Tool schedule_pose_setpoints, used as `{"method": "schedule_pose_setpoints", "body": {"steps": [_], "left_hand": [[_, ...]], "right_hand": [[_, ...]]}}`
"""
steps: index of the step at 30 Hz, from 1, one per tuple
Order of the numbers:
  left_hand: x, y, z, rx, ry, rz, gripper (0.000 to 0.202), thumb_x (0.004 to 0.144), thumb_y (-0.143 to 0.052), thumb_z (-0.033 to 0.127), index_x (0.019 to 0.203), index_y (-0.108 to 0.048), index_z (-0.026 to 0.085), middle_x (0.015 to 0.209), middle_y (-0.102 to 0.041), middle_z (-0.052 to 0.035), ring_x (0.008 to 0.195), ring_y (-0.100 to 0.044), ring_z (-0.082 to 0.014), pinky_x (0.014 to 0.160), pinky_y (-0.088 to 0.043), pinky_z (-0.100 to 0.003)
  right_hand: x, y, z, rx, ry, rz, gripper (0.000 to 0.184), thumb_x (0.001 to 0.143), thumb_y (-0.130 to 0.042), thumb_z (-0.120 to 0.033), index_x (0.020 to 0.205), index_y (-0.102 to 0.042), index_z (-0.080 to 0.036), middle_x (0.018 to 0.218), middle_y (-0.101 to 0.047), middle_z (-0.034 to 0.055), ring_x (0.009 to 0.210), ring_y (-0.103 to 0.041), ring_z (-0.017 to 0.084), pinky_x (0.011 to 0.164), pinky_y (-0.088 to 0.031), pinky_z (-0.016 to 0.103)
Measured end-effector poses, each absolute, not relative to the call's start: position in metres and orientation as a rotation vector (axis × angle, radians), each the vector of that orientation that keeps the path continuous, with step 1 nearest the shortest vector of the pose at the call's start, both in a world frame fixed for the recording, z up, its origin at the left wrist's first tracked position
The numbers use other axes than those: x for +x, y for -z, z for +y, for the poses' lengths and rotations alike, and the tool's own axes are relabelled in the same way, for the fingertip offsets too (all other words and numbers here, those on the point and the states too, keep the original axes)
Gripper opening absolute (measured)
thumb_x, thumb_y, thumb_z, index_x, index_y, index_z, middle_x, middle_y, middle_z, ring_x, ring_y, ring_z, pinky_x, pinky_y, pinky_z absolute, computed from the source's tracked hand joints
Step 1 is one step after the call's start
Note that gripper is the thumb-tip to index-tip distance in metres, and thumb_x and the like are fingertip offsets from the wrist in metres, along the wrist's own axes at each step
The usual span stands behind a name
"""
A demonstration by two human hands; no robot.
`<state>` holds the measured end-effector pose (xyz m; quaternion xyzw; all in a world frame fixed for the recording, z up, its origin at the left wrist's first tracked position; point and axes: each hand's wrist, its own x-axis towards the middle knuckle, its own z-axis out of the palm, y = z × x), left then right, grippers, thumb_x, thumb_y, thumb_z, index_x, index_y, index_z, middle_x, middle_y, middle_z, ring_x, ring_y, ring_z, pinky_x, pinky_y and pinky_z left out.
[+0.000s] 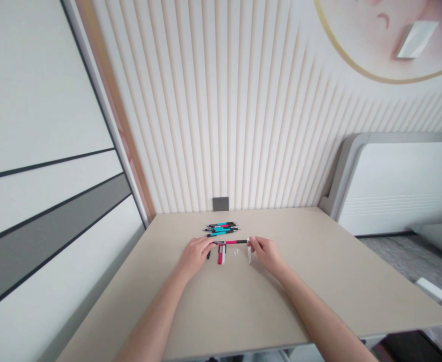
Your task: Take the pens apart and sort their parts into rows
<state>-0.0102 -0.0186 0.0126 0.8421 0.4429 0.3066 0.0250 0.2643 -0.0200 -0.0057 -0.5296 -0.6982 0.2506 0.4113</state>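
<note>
The left hand (194,256) and right hand (266,254) pinch opposite ends of a slim black-and-red plastic pen (230,242) on the beige table (243,301). Beyond that pen lies a finished-looking bundle of teal-and-black pens (221,229); nearer, loose red plastic tube (219,255), white plastic tube (223,255) and small white pieces (235,253) remain.

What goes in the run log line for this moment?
left hand: holds red-and-black pen | right hand: holds same pen's other end | nearby: teal-and-black pens on beige table
</note>
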Motion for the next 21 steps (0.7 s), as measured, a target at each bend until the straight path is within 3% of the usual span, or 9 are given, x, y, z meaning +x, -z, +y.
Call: {"method": "schedule_pose_setpoints", "body": {"steps": [3, 8, 13, 17, 21], "left_hand": [[-0.01, -0.0129, -0.0187, 2.61, -0.951, 1.369, 0.029, 0.099, -0.04, 0.036, 0.101, -0.066, 0.023, 0.092, -0.071, -0.0037, 0.084, -0.064, -0.0191, 0.078, -0.046, -0.031], [-0.0094, -0.0128, -0.0188, 2.6, -0.957, 1.373, 0.028, 0.099, -0.041, 0.035, 0.1, -0.066, 0.022, 0.091, -0.071, -0.004, 0.084, -0.064, -0.0195, 0.078, -0.046, -0.031], [-0.0097, -0.0105, -0.0179, 2.595, -0.94, 1.367, 0.027, 0.099, -0.042, 0.034, 0.101, -0.066, 0.022, 0.093, -0.07, -0.0041, 0.085, -0.063, -0.0196, 0.079, -0.046, -0.031], [-0.0095, -0.0102, -0.0177, 2.59, -0.92, 1.369, 0.027, 0.099, -0.041, 0.034, 0.103, -0.065, 0.022, 0.094, -0.07, -0.0043, 0.087, -0.063, -0.0199, 0.081, -0.046, -0.032], [-0.0088, -0.0126, -0.0193, 2.575, -0.94, 1.397, 0.028, 0.099, -0.041, 0.036, 0.102, -0.066, 0.023, 0.094, -0.07, -0.0046, 0.086, -0.063, -0.0207, 0.079, -0.047, -0.032]], "right_hand": [[0.2653, 0.0057, -0.0188, -1.304, -0.648, -1.757, 0.047, 0.092, -0.04, -0.052, 0.073, -0.067, -0.018, 0.07, -0.069, 0.0049, 0.067, -0.061, 0.019, 0.064, -0.043, 0.026], [0.2641, 0.0043, -0.0205, -1.218, -0.652, -1.717, 0.036, 0.086, -0.053, -0.047, 0.1, -0.068, -0.018, 0.081, -0.07, 0.0049, 0.069, -0.06, 0.018, 0.065, -0.045, 0.027], [0.2635, 0.0019, -0.0221, -1.18, -0.681, -1.72, 0.038, 0.092, -0.045, -0.046, 0.088, -0.071, -0.019, 0.081, -0.072, 0.0054, 0.075, -0.063, 0.019, 0.07, -0.046, 0.029], [0.2648, -0.0002, -0.022, -1.149, -0.611, -1.673, 0.03, 0.088, -0.052, -0.043, 0.097, -0.07, -0.02, 0.095, -0.072, 0.0075, 0.083, -0.063, 0.021, 0.075, -0.048, 0.032], [0.265, -0.0014, -0.0225, -1.111, -0.57, -1.685, 0.028, 0.088, -0.053, -0.042, 0.097, -0.069, -0.02, 0.095, -0.071, 0.0078, 0.082, -0.062, 0.02, 0.075, -0.048, 0.033]]}}
